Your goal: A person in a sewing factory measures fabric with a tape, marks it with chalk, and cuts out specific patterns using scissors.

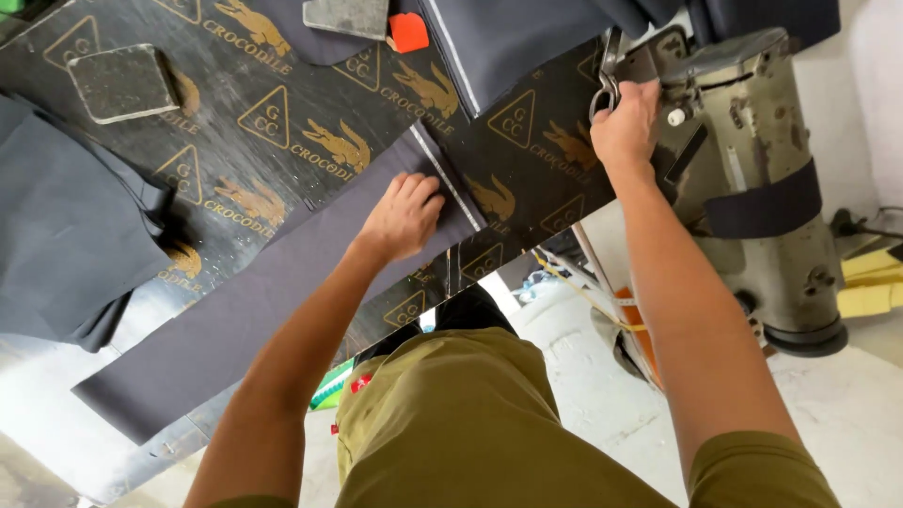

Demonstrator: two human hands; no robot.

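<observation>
The left hand [404, 214] lies flat, fingers together and slightly curled, pressing the near-machine end of a long dark strip [235, 329]. From that hand the strip's long axis runs back down toward the person's left, away from the sewing machine [752, 169]. The right hand [625, 122], well apart, is closed around scissors [605, 80] at the machine's head. The left hand is nearer the strip.
</observation>
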